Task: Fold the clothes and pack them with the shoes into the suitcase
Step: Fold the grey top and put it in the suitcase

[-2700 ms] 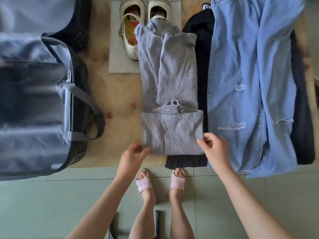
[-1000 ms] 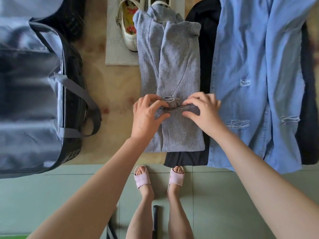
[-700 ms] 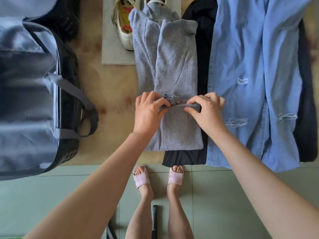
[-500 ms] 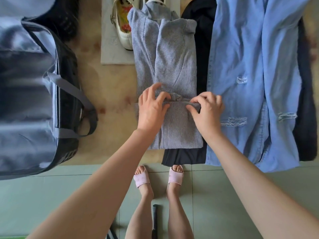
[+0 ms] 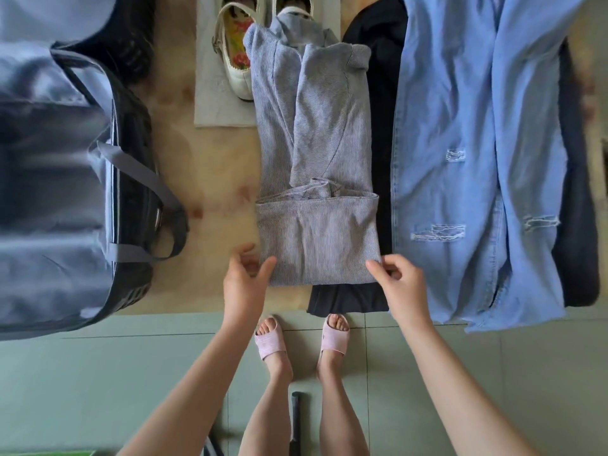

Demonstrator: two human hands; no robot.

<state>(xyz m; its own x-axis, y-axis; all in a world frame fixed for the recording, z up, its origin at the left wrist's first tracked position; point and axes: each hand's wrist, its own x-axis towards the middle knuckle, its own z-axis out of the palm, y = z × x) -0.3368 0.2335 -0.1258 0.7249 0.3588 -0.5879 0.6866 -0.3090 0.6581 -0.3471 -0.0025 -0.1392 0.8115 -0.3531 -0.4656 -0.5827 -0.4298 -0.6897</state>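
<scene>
slippage threatens: the half-folded grey top [image 5: 316,245] may drag the black garment [image 5: 348,297] under it, or unroll if lifted unevenly. left hand [image 5: 245,284], fingers spread and empty, sits at its near-left corner; right hand [image 5: 399,284] curls at its near-right corner, grip unclear. suitcase [image 5: 49,192] lies left of it on the same stained tan bench [image 5: 214,179]; green tiled floor [image 5: 98,373] nearer.

Both arms are bare along their whole visible length, from the near edge of the view out to the left hand [image 5: 245,284] and the right hand [image 5: 399,284]; the legs between them are bare too, as far as the feet. Each foot wears a pale pink open-toed slide, the left slipper [image 5: 270,339] and the right slipper [image 5: 335,334]; each has one broad, finely ribbed band across the foot, with the toes showing beyond it.
</scene>
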